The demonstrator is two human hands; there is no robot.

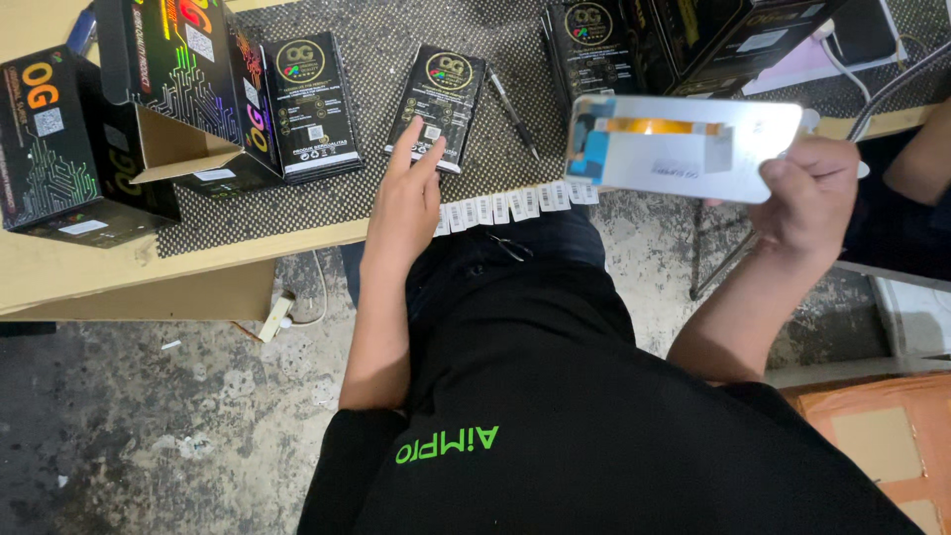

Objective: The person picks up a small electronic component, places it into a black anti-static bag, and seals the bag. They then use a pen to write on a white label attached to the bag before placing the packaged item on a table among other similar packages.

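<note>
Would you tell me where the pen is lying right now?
In the head view, the pen lies on the dark patterned mat, just right of the small black box that the left hand touches, left of the black boxes farther back.

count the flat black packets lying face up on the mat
2 lie clear: one flat black packet at mat left-centre, and one packet under the left hand fingertips. A third similar one near the top may be a box; others could be hidden.

large boxes: tops cut by upper edge | right hand: fingertips hidden behind screen panel
</note>
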